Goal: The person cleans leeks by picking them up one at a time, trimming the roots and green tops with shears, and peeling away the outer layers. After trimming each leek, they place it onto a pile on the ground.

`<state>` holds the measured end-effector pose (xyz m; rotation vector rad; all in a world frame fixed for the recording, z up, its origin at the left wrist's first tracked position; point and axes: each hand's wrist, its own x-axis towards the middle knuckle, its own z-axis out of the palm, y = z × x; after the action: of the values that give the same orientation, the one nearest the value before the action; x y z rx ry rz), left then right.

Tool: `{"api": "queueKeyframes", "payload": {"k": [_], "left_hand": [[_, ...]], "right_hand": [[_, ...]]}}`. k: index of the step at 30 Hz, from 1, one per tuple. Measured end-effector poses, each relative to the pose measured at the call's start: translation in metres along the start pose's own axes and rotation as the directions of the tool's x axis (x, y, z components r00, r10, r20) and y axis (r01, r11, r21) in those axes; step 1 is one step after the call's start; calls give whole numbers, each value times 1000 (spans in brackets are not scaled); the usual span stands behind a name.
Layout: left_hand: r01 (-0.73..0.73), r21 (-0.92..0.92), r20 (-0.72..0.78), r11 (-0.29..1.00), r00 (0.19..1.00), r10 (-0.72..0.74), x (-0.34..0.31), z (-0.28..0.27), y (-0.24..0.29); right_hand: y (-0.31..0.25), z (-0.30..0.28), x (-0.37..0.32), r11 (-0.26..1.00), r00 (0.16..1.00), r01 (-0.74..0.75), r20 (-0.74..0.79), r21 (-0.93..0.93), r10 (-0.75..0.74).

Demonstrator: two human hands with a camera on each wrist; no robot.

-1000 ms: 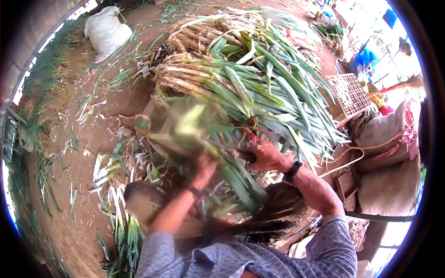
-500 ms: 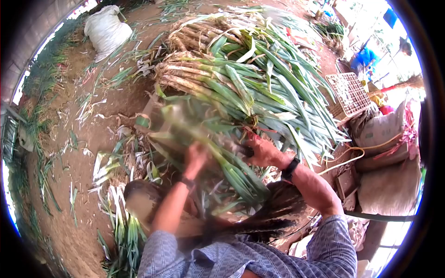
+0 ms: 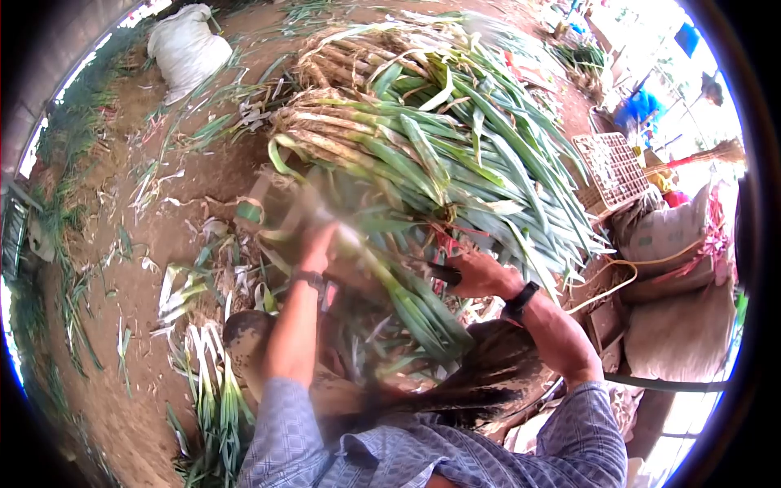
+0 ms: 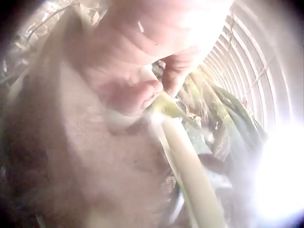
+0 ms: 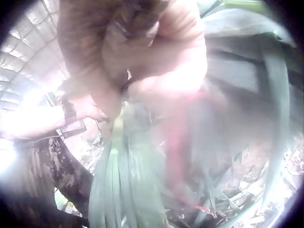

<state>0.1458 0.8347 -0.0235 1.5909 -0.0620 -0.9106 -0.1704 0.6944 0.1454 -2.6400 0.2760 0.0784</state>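
Observation:
A leek [image 3: 390, 285] slants in front of the person, its pale stalk up to the left and its green leaves down to the right. The left hand [image 3: 319, 244] is at the pale upper part, and in the left wrist view its thumb and fingers pinch a strip at the stalk [image 4: 187, 166]. The right hand [image 3: 484, 275] curls round a dark-handled tool [image 3: 442, 273] just right of the leek; the tool's far end is blurred. In the right wrist view the green leaves [image 5: 126, 180] hang below that hand.
A big heap of leeks [image 3: 455, 154] lies ahead, roots to the left. Trimmed leeks [image 3: 218, 398] lie at the lower left, among peeled scraps. At right are a plastic crate [image 3: 614, 167] and stuffed sacks [image 3: 675, 244]. A white sack [image 3: 189, 49] sits far left.
The left hand has moved up and left along the leek, away from the right hand. The right hand and the leek's leaves have stayed nearly in place.

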Motion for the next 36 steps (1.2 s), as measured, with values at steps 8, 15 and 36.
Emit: {"api": "queueKeyframes", "payload": {"k": [8,15,36], "left_hand": [[-28,-512,331,859,916,227,-53,28,24],[-2,-617,416,787,848,329,-51,25,5],[-324,-254,343,911,851,398,-76,14,34]], "right_hand": [[-11,-1,5,962,973,-211,-61,171,224],[-5,16,21,989,970,-147,-191,30,150],[2,19,25,996,942,-84,-322,27,89]]}}
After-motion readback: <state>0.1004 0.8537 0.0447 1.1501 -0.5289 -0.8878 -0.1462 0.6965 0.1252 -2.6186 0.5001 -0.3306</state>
